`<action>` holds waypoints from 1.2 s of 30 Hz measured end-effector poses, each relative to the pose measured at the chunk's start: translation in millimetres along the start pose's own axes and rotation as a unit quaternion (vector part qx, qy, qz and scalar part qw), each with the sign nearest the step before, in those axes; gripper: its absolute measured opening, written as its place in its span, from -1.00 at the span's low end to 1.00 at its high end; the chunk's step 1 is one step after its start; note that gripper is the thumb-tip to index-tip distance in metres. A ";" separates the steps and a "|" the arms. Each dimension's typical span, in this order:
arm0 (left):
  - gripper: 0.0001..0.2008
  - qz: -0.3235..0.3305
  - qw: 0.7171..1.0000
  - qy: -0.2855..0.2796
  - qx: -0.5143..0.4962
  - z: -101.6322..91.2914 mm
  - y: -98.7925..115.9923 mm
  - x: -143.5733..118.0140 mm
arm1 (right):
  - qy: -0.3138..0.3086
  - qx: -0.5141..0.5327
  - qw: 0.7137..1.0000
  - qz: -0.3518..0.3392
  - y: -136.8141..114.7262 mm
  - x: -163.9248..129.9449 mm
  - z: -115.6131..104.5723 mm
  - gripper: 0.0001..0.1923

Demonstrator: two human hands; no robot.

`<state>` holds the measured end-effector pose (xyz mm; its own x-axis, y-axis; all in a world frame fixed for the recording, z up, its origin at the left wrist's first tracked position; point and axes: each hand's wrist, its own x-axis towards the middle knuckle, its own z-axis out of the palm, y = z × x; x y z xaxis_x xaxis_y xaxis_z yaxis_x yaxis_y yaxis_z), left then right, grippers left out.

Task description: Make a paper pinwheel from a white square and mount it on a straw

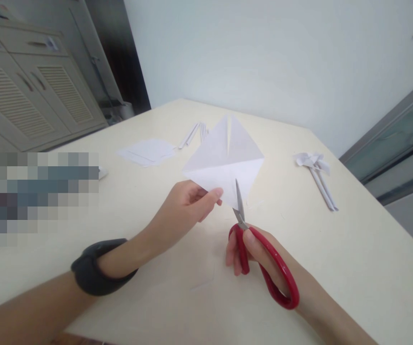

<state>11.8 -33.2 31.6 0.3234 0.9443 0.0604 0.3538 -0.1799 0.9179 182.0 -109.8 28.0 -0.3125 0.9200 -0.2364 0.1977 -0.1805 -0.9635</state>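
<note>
One slit [229, 136] parts the square white paper sheet [224, 167] toward the cream table's [364, 249] far edge; side corners [260, 157] uncut. Left grip [181, 206] pinches it; right grip [257, 248] encloses red-handled metal scissors [241, 222].

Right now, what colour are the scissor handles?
The scissor handles are red, showing best in the head view, the only one here.

From far away I see a cream table [364, 249]. White sheets [147, 152], paper tubes [193, 134] and pinwheels [312, 162] lie on it.
</note>
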 end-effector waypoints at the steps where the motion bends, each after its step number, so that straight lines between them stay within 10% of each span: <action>1: -0.54 0.000 1.000 -0.002 0.001 -0.1 -0.3 -0.1 | -0.002 0.004 1.000 -0.003 0.4 0.3 -0.5 -0.46; 36: -0.52 -0.011 1.000 0.000 0.014 -0.5 0.8 -0.4 | 0.002 0.002 1.000 -0.013 2.2 -0.6 -1.6 -0.43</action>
<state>11.6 -33.6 32.4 0.3158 0.9480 0.0399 0.3845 -0.1663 0.9080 184.0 -110.2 26.3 -0.3135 0.9260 -0.2103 0.1864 -0.1571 -0.9698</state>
